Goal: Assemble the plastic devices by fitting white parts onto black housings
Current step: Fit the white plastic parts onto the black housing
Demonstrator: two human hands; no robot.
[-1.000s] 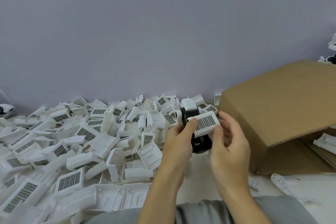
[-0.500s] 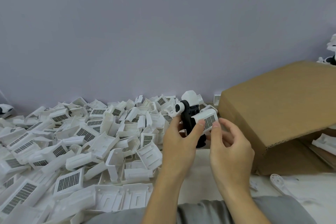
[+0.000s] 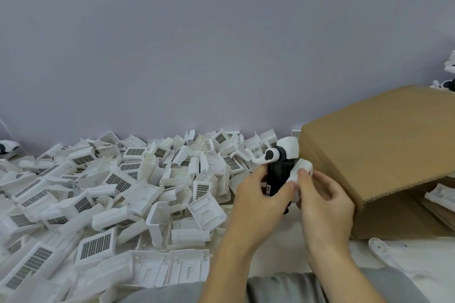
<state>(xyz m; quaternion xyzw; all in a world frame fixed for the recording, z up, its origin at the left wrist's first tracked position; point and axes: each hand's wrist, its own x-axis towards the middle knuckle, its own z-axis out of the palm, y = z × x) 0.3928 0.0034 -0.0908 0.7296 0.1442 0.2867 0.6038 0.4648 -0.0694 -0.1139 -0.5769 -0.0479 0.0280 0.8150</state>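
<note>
A black housing (image 3: 277, 174) with a white round knob and white cap at its top stands upright between my hands, just left of the cardboard box. My left hand (image 3: 258, 194) grips the housing from the left, thumb across its lower front. My right hand (image 3: 322, 194) pinches a white part (image 3: 303, 170) against the housing's right side; its grille face is turned away from me. A large heap of white grille parts (image 3: 118, 192) covers the table to the left.
A tilted cardboard box (image 3: 384, 150) stands at the right, open at its lower right with white parts inside (image 3: 440, 194). A flat white bracket (image 3: 379, 248) lies on the table before it. More devices (image 3: 450, 79) sit behind the box, one at the far left (image 3: 7, 147).
The housing has been turned upright and moved right toward the box. The white part's grille face, seen earlier, has swung away to the housing's right side.
</note>
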